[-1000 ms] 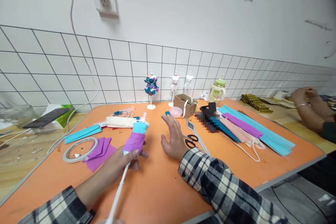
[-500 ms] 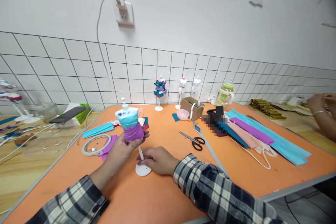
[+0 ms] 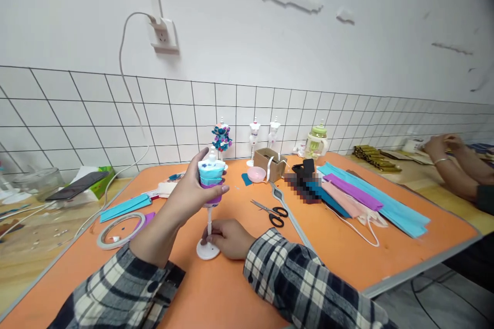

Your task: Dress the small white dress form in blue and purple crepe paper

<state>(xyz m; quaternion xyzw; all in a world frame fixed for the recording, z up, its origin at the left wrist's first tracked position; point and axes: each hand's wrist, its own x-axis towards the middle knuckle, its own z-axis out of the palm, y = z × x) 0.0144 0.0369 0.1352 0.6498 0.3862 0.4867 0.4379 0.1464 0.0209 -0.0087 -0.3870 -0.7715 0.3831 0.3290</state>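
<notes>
A small white dress form (image 3: 211,179) stands upright on the orange table, its torso wrapped in light blue and purple cloth. From the left, my left hand (image 3: 193,187) curves round the torso, with the thumb across the purple part in front and the fingers behind. Low down, my right hand (image 3: 227,238) closes round the thin pole just above the round white base (image 3: 207,250); its fingertips are partly hidden. Black-handled scissors (image 3: 272,212) lie to the right of the form. Left of my wrist are a roll of white tape (image 3: 116,239) and purple cloth (image 3: 145,220).
Farther back stand a flower-covered dress form (image 3: 222,138), two bare white ones, a cardboard box (image 3: 270,163), a pink bowl (image 3: 257,174) and a green-lidded bottle (image 3: 317,140). Coloured cloth strips (image 3: 378,203) lie at right. Another person's hands (image 3: 443,146) are at the far right.
The dress form has gone from tilted in my left hand to upright on its base. My right hand came down onto the pole. My left hand shifted higher round the torso.
</notes>
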